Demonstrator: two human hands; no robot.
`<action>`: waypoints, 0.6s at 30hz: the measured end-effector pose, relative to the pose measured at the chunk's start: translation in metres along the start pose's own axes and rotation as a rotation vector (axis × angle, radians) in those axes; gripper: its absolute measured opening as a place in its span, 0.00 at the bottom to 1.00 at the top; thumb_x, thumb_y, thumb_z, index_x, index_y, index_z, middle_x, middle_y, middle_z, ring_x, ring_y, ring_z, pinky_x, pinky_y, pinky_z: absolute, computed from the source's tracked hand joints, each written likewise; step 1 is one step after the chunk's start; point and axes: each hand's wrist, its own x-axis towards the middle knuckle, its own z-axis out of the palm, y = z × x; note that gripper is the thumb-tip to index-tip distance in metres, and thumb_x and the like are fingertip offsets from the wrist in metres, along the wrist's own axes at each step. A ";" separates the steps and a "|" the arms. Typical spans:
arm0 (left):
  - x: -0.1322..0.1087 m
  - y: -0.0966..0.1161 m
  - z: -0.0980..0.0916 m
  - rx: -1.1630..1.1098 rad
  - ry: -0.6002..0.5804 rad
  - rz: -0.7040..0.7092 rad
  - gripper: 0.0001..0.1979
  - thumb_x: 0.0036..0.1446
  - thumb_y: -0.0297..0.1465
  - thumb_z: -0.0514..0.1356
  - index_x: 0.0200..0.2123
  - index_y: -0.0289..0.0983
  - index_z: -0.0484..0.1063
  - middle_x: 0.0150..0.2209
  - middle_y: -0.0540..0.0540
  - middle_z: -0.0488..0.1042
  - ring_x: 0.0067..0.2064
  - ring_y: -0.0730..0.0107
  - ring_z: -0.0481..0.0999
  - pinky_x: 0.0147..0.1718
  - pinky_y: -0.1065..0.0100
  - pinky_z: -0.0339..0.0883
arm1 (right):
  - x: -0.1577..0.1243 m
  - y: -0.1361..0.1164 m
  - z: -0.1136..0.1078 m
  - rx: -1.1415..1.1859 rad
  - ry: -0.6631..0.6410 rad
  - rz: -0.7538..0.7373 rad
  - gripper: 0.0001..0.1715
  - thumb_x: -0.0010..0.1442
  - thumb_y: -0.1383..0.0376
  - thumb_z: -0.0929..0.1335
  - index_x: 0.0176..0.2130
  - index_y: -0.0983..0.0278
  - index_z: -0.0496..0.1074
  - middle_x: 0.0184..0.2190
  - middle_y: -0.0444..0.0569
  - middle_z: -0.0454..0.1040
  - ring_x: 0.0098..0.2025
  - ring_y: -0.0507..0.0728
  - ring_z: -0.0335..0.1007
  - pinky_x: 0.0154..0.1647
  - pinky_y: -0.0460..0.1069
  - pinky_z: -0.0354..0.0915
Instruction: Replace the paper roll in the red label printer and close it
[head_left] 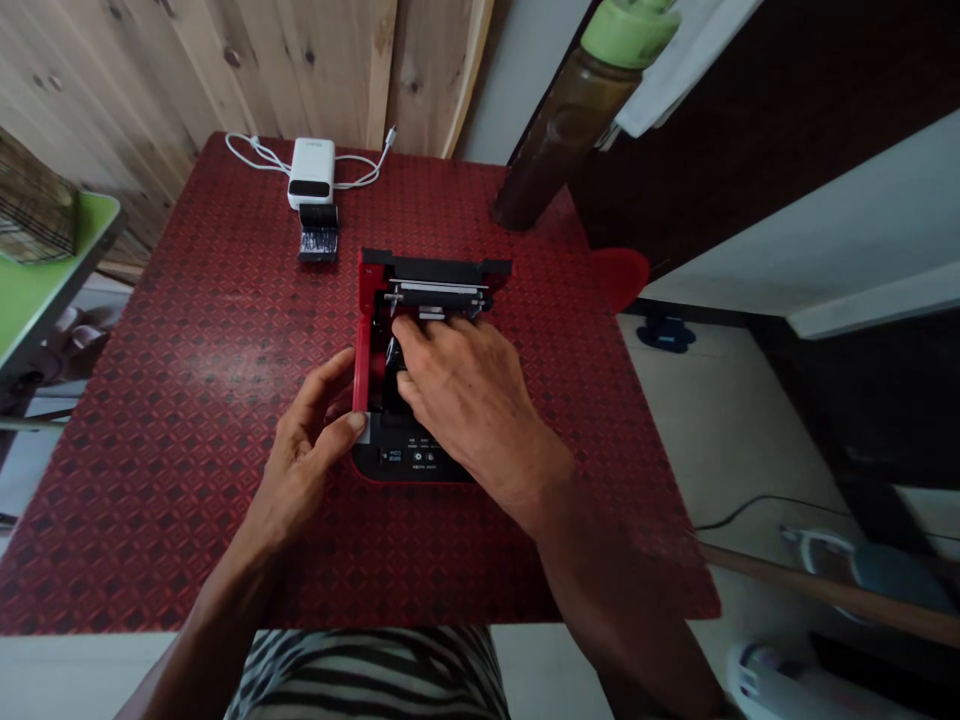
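A red table (187,400) with a woven, diamond-patterned cloth, seen from above by the seated person. Past its left edge stands a smooth green side table (37,280).

The left hand (307,440) rests at the left side of a small red-and-black machine (409,455) near the table's middle. Its fingers are spread apart, with the thumb pressed on the machine's near-left corner.

By the far edge lie a glossy white power bank (311,172), its thin white cable (255,155) looped, and a small black block (318,232).

The machine is a boxy hard-plastic case with rounded near corners. Its hinged lid (435,270) stands open, showing metal rods. The right hand (465,390) covers the open bay with its fingers curled together and dipping inside. Whether they pinch anything cannot be told.

This fingerwork likely goes best with the left thumb holding the case still and the right fingertips moving lightly, clear of the rods.

At the far right corner stands a tall brown bottle (559,130) with a pale green cap.
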 end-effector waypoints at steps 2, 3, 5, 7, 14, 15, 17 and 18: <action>0.000 0.001 0.000 0.011 0.004 -0.003 0.29 0.71 0.43 0.73 0.72 0.50 0.79 0.77 0.46 0.76 0.79 0.40 0.72 0.77 0.41 0.69 | -0.004 0.001 0.002 0.030 0.027 -0.001 0.22 0.77 0.76 0.66 0.64 0.65 0.77 0.53 0.61 0.88 0.58 0.68 0.85 0.54 0.58 0.75; 0.000 0.001 0.000 0.018 0.006 -0.005 0.29 0.71 0.43 0.73 0.72 0.49 0.79 0.77 0.46 0.76 0.79 0.40 0.72 0.77 0.41 0.69 | -0.006 0.001 0.003 0.051 0.043 -0.005 0.21 0.77 0.76 0.67 0.63 0.65 0.78 0.53 0.61 0.88 0.57 0.67 0.85 0.54 0.57 0.75; 0.000 0.002 0.001 0.032 0.009 -0.003 0.29 0.72 0.43 0.72 0.72 0.49 0.78 0.77 0.46 0.76 0.79 0.41 0.73 0.77 0.41 0.69 | -0.012 0.003 0.003 0.094 0.086 -0.017 0.17 0.76 0.75 0.69 0.58 0.65 0.81 0.52 0.59 0.89 0.55 0.66 0.85 0.54 0.56 0.76; -0.001 0.003 0.001 0.043 0.009 -0.001 0.29 0.71 0.44 0.72 0.72 0.49 0.79 0.77 0.46 0.76 0.79 0.40 0.73 0.76 0.41 0.70 | -0.020 0.007 0.001 0.131 0.164 -0.023 0.12 0.74 0.74 0.70 0.52 0.64 0.83 0.49 0.58 0.89 0.54 0.66 0.85 0.54 0.57 0.77; -0.003 0.003 0.003 0.019 0.042 -0.063 0.30 0.71 0.45 0.73 0.73 0.53 0.79 0.75 0.47 0.79 0.76 0.39 0.77 0.75 0.39 0.72 | -0.055 0.059 -0.009 0.467 0.529 0.051 0.15 0.68 0.68 0.74 0.54 0.60 0.82 0.48 0.49 0.87 0.46 0.61 0.84 0.52 0.57 0.79; -0.004 0.003 0.003 0.015 0.047 -0.065 0.29 0.71 0.45 0.73 0.73 0.53 0.79 0.74 0.48 0.80 0.76 0.39 0.77 0.75 0.39 0.72 | -0.056 0.071 -0.005 0.527 0.547 0.112 0.14 0.66 0.67 0.75 0.52 0.59 0.83 0.45 0.47 0.87 0.42 0.59 0.83 0.48 0.56 0.79; -0.004 0.003 0.004 0.020 0.058 -0.057 0.28 0.72 0.45 0.73 0.72 0.54 0.79 0.74 0.48 0.80 0.77 0.39 0.76 0.76 0.39 0.70 | -0.051 0.096 0.011 0.627 0.593 0.279 0.11 0.65 0.62 0.77 0.48 0.57 0.83 0.40 0.44 0.85 0.36 0.57 0.79 0.40 0.54 0.75; -0.004 0.003 0.004 0.025 0.059 -0.053 0.28 0.72 0.45 0.72 0.72 0.54 0.80 0.75 0.49 0.79 0.78 0.38 0.74 0.77 0.39 0.69 | -0.046 0.108 0.021 0.674 0.630 0.352 0.11 0.63 0.60 0.78 0.46 0.57 0.82 0.38 0.43 0.85 0.35 0.57 0.78 0.38 0.54 0.74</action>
